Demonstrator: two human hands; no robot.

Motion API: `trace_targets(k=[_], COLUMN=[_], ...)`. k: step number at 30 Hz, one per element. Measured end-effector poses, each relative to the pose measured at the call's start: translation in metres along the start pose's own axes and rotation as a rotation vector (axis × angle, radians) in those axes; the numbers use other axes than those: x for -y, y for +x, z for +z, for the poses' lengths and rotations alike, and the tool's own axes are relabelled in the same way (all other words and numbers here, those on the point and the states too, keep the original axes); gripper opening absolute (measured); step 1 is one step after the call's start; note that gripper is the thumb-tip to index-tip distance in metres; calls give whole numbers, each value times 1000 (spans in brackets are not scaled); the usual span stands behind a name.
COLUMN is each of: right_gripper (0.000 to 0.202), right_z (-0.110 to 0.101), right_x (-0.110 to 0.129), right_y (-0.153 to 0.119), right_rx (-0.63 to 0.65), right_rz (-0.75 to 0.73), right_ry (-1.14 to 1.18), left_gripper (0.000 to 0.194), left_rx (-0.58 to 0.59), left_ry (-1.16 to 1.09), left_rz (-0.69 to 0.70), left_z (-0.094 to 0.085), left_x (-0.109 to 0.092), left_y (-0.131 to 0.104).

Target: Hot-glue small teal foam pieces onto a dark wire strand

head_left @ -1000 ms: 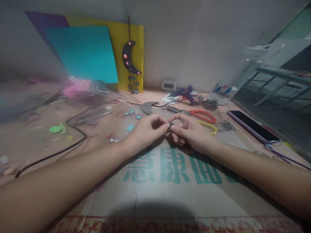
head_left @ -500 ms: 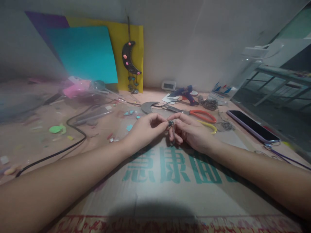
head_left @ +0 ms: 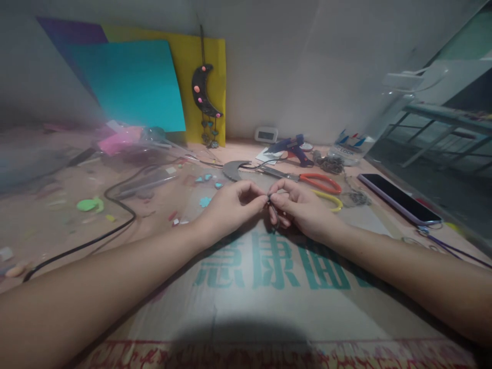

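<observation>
Both hands meet above the cardboard point(head_left: 246, 312) at the centre. My left hand point(head_left: 234, 207) pinches a small dark piece point(head_left: 269, 198) between thumb and forefinger. From the other side my right hand point(head_left: 302, 207) grips the same piece, and a thin dark cord point(head_left: 275, 218) hangs from it beside the curled fingers. Fingertips cover most of the piece, so its shape is unclear. Just behind the hands lie a grey crescent point(head_left: 235, 170) and scissors with orange handles point(head_left: 321, 183). A yellow handle point(head_left: 330, 201) shows behind my right hand.
A phone point(head_left: 400, 199) lies at the right. Behind are a glue gun point(head_left: 294, 148), a small white display point(head_left: 266, 135) and grey cord point(head_left: 328, 163). A decorated dark crescent point(head_left: 202, 91) hangs before yellow card. A black cable point(head_left: 103, 237) crosses scraps at the left.
My right fingertips have closed in on the small piece, which is now more hidden between both hands. The hanging cord has shifted slightly.
</observation>
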State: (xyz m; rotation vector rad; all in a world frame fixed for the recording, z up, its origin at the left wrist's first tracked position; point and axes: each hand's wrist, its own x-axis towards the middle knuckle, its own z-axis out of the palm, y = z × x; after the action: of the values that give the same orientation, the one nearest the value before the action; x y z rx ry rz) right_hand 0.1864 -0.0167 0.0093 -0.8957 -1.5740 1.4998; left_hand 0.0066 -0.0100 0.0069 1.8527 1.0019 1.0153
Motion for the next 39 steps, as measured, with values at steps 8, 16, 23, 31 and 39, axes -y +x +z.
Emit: trace_targets(k=[8, 16, 23, 31, 39], right_gripper=[25, 26, 31, 29, 26], right_z=[0, -2, 2, -1, -12], right_x=[1, 0, 5, 1, 1], right_y=[1, 0, -1, 0, 3], right_rx=[-54, -90, -178, -190, -301], right_rz=[8, 18, 19, -5, -108], right_ry=[-20, 13, -128, -135, -301], left_gripper=[16, 17, 19, 20, 18], left_rx=[15, 3, 19, 38, -22], left_ry=[-42, -151, -108, -106, -178], left_rz=[-13, -128, -103, -81, -164], left_z=[1, 0, 0, 0, 0], left_x=[1, 2, 5, 9, 2], left_y=[1, 4, 4, 4, 5])
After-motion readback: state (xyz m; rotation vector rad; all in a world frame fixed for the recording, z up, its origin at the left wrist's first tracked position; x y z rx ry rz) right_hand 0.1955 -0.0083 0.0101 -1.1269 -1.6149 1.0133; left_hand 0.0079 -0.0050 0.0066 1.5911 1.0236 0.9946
